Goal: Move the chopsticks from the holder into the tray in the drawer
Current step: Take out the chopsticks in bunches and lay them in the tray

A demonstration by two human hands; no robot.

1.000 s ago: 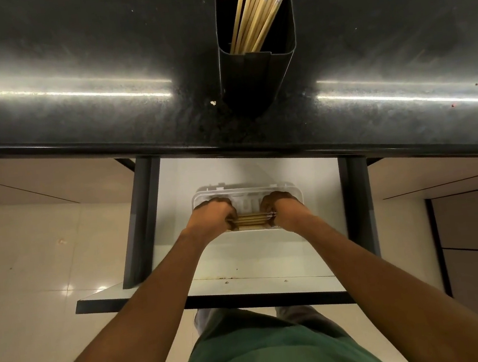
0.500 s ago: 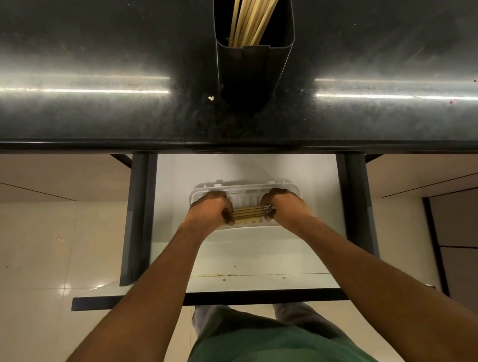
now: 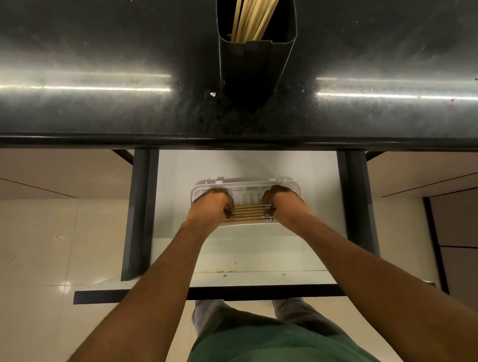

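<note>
At centre frame, the left hand (image 3: pixel 209 206) and right hand (image 3: pixel 283 201) each curl closed around opposite ends of a flat chopstick bundle (image 3: pixel 247 212), apparently to level it in the clear tray (image 3: pixel 244 183) in the open drawer (image 3: pixel 257 244), while more chopsticks (image 3: pixel 254 12) wait in the holder (image 3: pixel 256 59) at top.

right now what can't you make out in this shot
- Head view: the ends of the bundle of wooden chopsticks lying in the clear plastic tray are hidden by the left hand and right hand.
- Tops of the patterned chopsticks in the black holder are cut off by the top edge.
- Each grip's fingertips are curled under, unseen.
</note>
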